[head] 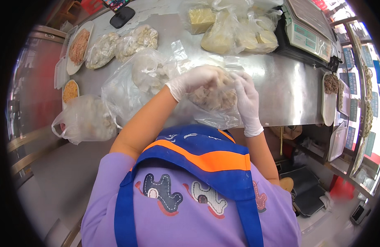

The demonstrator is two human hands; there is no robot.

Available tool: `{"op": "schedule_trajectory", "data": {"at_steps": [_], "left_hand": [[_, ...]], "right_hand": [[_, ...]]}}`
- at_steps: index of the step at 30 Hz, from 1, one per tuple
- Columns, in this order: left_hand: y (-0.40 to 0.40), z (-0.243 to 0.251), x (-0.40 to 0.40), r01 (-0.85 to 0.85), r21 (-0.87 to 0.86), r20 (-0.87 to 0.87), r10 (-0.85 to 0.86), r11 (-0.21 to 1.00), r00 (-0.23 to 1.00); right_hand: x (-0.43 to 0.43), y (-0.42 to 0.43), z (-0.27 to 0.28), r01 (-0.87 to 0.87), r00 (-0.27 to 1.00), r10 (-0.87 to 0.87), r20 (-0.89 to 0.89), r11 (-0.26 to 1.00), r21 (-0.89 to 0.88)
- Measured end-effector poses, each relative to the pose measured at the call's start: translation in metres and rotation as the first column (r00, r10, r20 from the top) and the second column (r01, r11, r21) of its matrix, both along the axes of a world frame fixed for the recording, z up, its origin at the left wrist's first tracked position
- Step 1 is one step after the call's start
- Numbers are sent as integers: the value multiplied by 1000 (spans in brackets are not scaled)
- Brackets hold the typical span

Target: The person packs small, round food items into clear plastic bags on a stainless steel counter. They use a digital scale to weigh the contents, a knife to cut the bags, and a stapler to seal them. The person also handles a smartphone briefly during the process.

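Note:
Both hands wear thin whitish gloves. My left hand [199, 78] has its fingers bent over a clear plastic bag of pale, lumpy food [213, 98], at the bag's upper part. My right hand [247, 92] pinches the gathered plastic on the bag's right side, thumb and fingertips close together. The bag lies at the near edge of the steel table [279, 89]. Just left of it spreads a large open clear bag [125, 83] with more pale pieces inside. What exactly the food is cannot be told.
Behind are bags of pale yellow food [222, 34] and a digital scale [310, 37]. To the left stand a white tray of minced meat [80, 46], two filled bags [136, 41], a dish of orange bits [70, 91] and a tied bag [86, 119]. A long white tray [329, 105] is at right.

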State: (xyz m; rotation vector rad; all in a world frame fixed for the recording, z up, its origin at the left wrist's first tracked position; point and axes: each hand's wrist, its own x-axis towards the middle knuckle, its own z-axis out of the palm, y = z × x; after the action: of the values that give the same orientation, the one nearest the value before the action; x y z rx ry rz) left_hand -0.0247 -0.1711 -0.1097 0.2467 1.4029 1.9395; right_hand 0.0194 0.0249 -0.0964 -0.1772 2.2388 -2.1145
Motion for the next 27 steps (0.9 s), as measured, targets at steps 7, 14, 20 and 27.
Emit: {"op": "schedule_trajectory", "data": {"at_steps": [7,14,20,27], "left_hand": [[23,33,9,-273,-135,336,303,952,892],[33,20,29,-687,-17,528,590,726,611],[-14,-1,34,-172,-141,-158,149,975,976],[10,-30,20,-197,-520,-381,-20,831,924]], "right_hand": [[-1,-4,-16,-222,894,296,337,945,-239],[-3,-29,-43,-115,962,150,-229,980,160],[-6,-3,-18,-258,896,309,320,947,-193],[-8,-8,-18,-194,841,401,-363,850,490]]}}
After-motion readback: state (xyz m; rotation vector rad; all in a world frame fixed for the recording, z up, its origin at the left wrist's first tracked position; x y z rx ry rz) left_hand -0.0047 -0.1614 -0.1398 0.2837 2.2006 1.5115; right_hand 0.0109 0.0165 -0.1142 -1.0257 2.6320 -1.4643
